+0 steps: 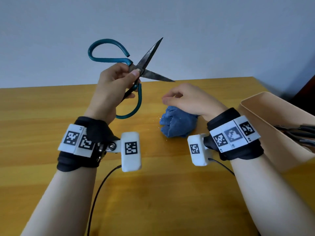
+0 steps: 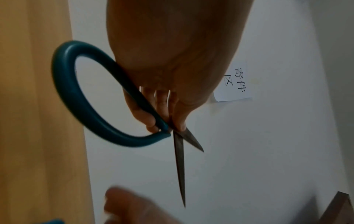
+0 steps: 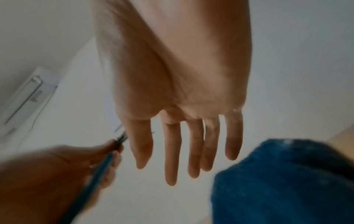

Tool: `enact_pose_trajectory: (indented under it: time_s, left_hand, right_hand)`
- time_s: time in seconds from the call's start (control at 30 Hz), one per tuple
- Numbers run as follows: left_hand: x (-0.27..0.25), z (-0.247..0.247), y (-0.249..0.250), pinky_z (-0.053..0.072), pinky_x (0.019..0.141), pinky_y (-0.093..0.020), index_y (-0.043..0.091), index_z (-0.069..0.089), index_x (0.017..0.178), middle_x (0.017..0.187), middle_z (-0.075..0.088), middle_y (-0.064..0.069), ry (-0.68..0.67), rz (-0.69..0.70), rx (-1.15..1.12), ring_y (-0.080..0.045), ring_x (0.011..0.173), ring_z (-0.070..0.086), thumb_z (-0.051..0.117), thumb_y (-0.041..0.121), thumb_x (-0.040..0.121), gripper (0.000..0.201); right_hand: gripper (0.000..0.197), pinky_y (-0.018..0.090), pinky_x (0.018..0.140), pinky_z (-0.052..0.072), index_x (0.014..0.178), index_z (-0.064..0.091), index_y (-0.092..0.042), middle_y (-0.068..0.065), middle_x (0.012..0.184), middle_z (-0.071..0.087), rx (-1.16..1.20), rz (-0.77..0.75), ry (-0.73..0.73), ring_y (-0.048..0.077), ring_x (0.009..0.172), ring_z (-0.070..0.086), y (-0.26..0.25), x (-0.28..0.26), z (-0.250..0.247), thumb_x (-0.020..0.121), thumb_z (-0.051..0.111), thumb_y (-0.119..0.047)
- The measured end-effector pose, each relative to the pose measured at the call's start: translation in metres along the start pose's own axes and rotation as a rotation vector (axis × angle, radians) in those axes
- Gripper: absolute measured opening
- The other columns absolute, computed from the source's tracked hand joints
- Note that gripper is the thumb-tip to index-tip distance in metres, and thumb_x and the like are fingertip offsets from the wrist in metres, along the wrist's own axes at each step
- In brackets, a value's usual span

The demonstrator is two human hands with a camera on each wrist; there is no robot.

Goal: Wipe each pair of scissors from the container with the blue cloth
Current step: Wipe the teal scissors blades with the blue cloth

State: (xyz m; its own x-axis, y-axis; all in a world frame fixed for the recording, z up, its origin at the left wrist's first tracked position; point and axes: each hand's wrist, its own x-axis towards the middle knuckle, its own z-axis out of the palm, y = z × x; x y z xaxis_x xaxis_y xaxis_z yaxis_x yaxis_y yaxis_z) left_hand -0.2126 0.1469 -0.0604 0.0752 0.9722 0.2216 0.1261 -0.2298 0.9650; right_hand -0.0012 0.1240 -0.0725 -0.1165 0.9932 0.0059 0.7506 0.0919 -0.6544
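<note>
My left hand (image 1: 119, 79) holds up a pair of scissors (image 1: 150, 55) with teal loop handles and dark blades spread apart, thumb and fingers pinching it at the pivot. In the left wrist view the scissors (image 2: 179, 159) point away from my left hand (image 2: 164, 121). The crumpled blue cloth (image 1: 177, 123) lies on the table under my right hand (image 1: 180, 97), which hovers over it holding nothing. The right wrist view shows my right hand (image 3: 184, 148) with fingers straight and the blue cloth (image 3: 287, 181) below it.
A beige container (image 1: 265, 116) stands at the right table edge with more dark-handled scissors (image 1: 300, 133) inside. The wooden table (image 1: 153, 193) ends at a pale wall. A black cable (image 1: 100, 186) runs from my left wrist toward me.
</note>
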Motion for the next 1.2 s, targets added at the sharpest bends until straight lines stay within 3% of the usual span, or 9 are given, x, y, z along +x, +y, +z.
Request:
enact_pose_trajectory:
  time_s: [0.1, 0.27, 0.37, 0.47, 0.63, 0.87, 0.97, 1.1, 1.2]
  left_hand:
    - [-0.004, 0.019, 0.0, 0.056, 0.066, -0.024, 0.009, 0.059, 0.097, 0.08, 0.066, 0.003, 0.071, -0.02, -0.136, -0.005, 0.07, 0.062, 0.065, 0.022, 0.098, 0.015]
    - [-0.015, 0.044, 0.0, 0.048, 0.069, -0.025, 0.014, 0.053, 0.077, 0.077, 0.06, 0.0, 0.071, -0.082, -0.332, -0.011, 0.072, 0.058, 0.063, 0.021, 0.1, 0.025]
    - [-0.021, 0.049, 0.0, 0.041, 0.076, -0.026, 0.023, 0.053, 0.073, 0.08, 0.056, 0.004, 0.053, -0.173, -0.461, -0.01, 0.077, 0.054, 0.066, 0.026, 0.097, 0.028]
    - [-0.031, 0.047, 0.003, 0.043, 0.077, -0.022, 0.025, 0.068, 0.09, 0.094, 0.06, 0.007, -0.003, -0.314, -0.649, -0.006, 0.08, 0.056, 0.07, 0.028, 0.095, 0.006]
    - [-0.051, 0.032, -0.001, 0.051, 0.077, -0.022, 0.013, 0.068, 0.107, 0.106, 0.067, 0.001, 0.053, -0.501, -0.915, -0.009, 0.094, 0.065, 0.074, 0.033, 0.091, 0.027]
    - [-0.076, 0.004, -0.013, 0.051, 0.098, -0.028, 0.018, 0.061, 0.126, 0.118, 0.072, 0.004, 0.011, -0.407, -0.778, -0.009, 0.112, 0.067, 0.052, 0.027, 0.105, 0.025]
    - [-0.086, 0.006, -0.007, 0.052, 0.099, -0.026, 0.013, 0.063, 0.127, 0.124, 0.071, -0.001, -0.058, -0.395, -0.678, -0.012, 0.115, 0.067, 0.057, 0.021, 0.102, 0.027]
    - [-0.097, 0.012, -0.008, 0.057, 0.087, -0.022, 0.005, 0.072, 0.116, 0.108, 0.076, -0.006, -0.032, -0.339, -0.48, -0.013, 0.099, 0.072, 0.064, 0.009, 0.097, 0.021]
    - [-0.101, 0.014, -0.007, 0.058, 0.075, -0.021, 0.01, 0.075, 0.106, 0.099, 0.078, -0.005, -0.025, -0.327, -0.396, -0.011, 0.087, 0.074, 0.066, 0.01, 0.096, 0.013]
  right_hand:
    - [0.024, 0.028, 0.099, 0.047, 0.109, 0.076, -0.026, -0.011, 0.11, 0.073, 0.293, -0.056, -0.044, 0.005, 0.109, 0.064, -0.012, -0.009, 0.0, 0.096, 0.062, -0.041]
    - [0.025, 0.034, 0.092, 0.05, 0.112, 0.069, -0.009, -0.001, 0.102, 0.076, 0.562, -0.085, -0.095, 0.014, 0.101, 0.069, -0.017, -0.017, 0.007, 0.102, 0.055, -0.028]
    - [0.018, 0.034, 0.082, 0.048, 0.094, 0.063, -0.013, -0.001, 0.085, 0.068, 0.726, -0.054, 0.002, 0.015, 0.085, 0.061, -0.017, -0.023, 0.012, 0.104, 0.049, -0.019]
    - [0.027, 0.031, 0.076, 0.043, 0.082, 0.058, -0.019, -0.004, 0.079, 0.059, 0.821, -0.036, 0.145, 0.013, 0.08, 0.053, -0.018, -0.029, 0.012, 0.106, 0.046, -0.019]
    - [0.032, 0.025, 0.067, 0.042, 0.077, 0.056, -0.021, -0.004, 0.08, 0.056, 0.753, -0.02, 0.246, 0.013, 0.079, 0.05, -0.024, -0.048, 0.008, 0.106, 0.045, -0.019]
    - [0.031, 0.021, 0.061, 0.041, 0.077, 0.056, -0.018, -0.002, 0.081, 0.052, 0.757, 0.064, 0.219, 0.012, 0.075, 0.05, -0.031, -0.07, 0.005, 0.106, 0.044, -0.018]
    - [0.031, 0.031, 0.073, 0.047, 0.078, 0.054, -0.017, 0.002, 0.088, 0.054, 0.803, 0.127, 0.188, 0.017, 0.087, 0.054, -0.035, -0.076, 0.012, 0.106, 0.044, -0.023]
    - [0.035, 0.051, 0.089, 0.055, 0.075, 0.05, -0.016, 0.013, 0.108, 0.064, 0.887, 0.19, 0.167, 0.033, 0.101, 0.066, -0.04, -0.084, 0.021, 0.107, 0.042, -0.027]
    - [0.035, 0.04, 0.06, 0.06, 0.077, 0.049, -0.013, 0.019, 0.116, 0.066, 0.941, 0.229, 0.139, 0.037, 0.101, 0.068, -0.044, -0.092, 0.021, 0.108, 0.04, -0.026]
